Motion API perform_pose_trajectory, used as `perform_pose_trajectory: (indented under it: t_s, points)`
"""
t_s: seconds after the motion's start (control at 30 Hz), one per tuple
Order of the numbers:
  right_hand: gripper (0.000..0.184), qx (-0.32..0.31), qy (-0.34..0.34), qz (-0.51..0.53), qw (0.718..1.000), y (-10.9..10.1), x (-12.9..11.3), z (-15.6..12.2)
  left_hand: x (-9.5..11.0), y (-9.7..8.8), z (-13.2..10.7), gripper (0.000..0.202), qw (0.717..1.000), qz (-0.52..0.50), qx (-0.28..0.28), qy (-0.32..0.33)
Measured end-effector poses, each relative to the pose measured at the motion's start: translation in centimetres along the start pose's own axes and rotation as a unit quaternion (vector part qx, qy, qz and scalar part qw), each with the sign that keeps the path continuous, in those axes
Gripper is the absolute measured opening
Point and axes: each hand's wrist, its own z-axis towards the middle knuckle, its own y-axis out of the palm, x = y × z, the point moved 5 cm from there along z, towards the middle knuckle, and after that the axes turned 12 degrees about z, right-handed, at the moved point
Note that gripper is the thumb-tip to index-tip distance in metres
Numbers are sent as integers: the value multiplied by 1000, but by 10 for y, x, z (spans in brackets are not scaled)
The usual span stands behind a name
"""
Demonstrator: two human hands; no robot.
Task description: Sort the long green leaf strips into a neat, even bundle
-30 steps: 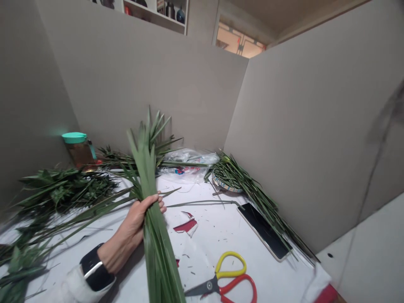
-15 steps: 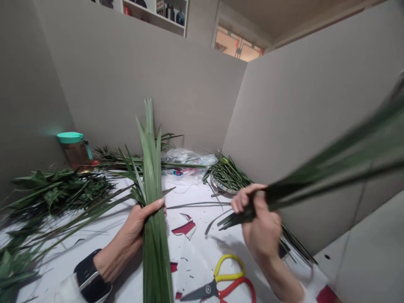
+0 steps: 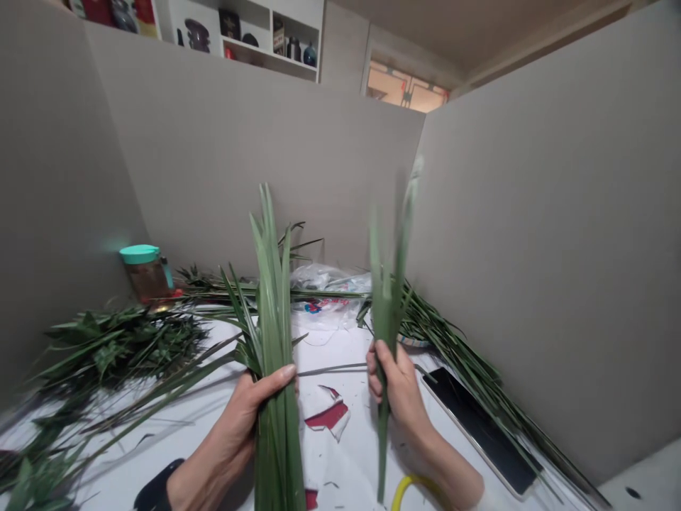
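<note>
My left hand (image 3: 255, 408) is closed round a thick bundle of long green leaves (image 3: 277, 305) that stands roughly upright, its lower end running out of the frame. To the right, my right hand (image 3: 396, 380) grips a smaller bunch of green leaves (image 3: 387, 305), also upright, its tips smeared by motion. Between the hands lie torn red and white scraps (image 3: 330, 417) on the white table. Below my right hand shows part of the yellow handle (image 3: 420, 486) of the scissors; the rest is hidden or out of frame.
Leafy stems (image 3: 128, 348) spread over the left side, near a jar with a turquoise lid (image 3: 143, 273). A clear plastic bag (image 3: 330, 301) lies at the back. On the right are a phone (image 3: 482, 433) and a pile of long leaves (image 3: 479, 369). Grey partitions (image 3: 245, 135) enclose the table.
My right hand has swung its leaves from slanting far right to upright and moved left. The left hand keeps its bundle. The view has shifted, showing the phone fully and less of the scissors.
</note>
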Motion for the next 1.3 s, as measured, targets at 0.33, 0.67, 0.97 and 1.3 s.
perform_pose_trajectory:
  t_s: [0.33, 0.67, 0.97, 1.3]
  points:
    - [28, -34, -156, -30, 987, 7, -53, 1, 1, 0, 0, 22, 1000, 12, 21, -15]
    - [26, -114, -69, -129, 983, 30, -17, -25, 6, 7, -4, 16, 999, 23, 2, -27]
    - [42, -85, 40, -18, 995, 23, 14, -23, -1, 4, -4, 15, 1000, 4, 8, -27]
    - [45, -61, 161, 148, 974, 26, 28, -17, -8, 14, -10, 15, 998, 7, -30, -60]
